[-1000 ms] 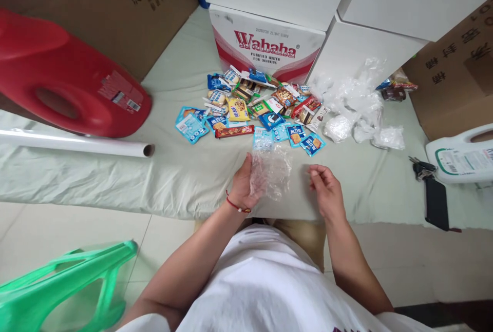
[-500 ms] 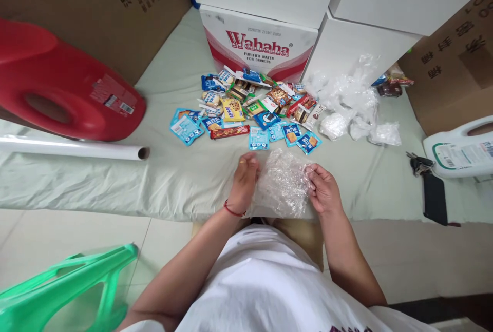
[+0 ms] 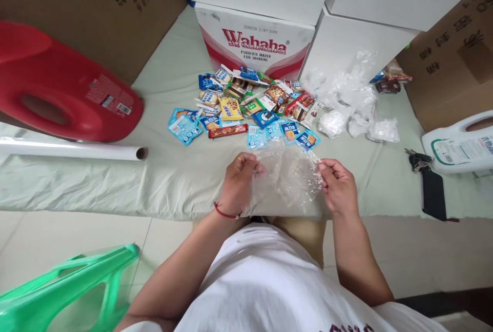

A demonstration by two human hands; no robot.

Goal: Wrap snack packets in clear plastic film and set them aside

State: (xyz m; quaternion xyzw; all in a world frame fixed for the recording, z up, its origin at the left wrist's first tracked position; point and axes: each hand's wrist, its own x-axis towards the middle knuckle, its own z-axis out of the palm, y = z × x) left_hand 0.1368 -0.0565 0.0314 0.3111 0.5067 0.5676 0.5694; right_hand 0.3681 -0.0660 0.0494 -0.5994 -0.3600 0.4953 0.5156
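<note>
A crinkled, clear plastic bag (image 3: 288, 175) is stretched between my two hands above the front of the cloth-covered table (image 3: 181, 183). My left hand (image 3: 239, 180) pinches its left edge, with a red cord bracelet on the wrist. On the right edge, the fingers of my right hand (image 3: 337, 183) are closed on the film. Just beyond the bag lie small wrapped snacks: light blue sachets (image 3: 185, 129), a red bar packet (image 3: 228, 131) and a yellow cookie packet (image 3: 231, 109), among several others heaped together.
Behind the snacks stands a Wahaha carton (image 3: 256, 44). Crumpled clear bags (image 3: 346, 101) lie to its right. A red jug (image 3: 69, 85) and a white roll (image 3: 73, 149) sit left; a white bottle (image 3: 462, 142), keys (image 3: 418, 160) and a black pouch (image 3: 433, 196) right. A green stool (image 3: 77, 280) is below.
My hands have moved apart, the left one leftward and the right one rightward. The bunched plastic bag has spread wider between them.
</note>
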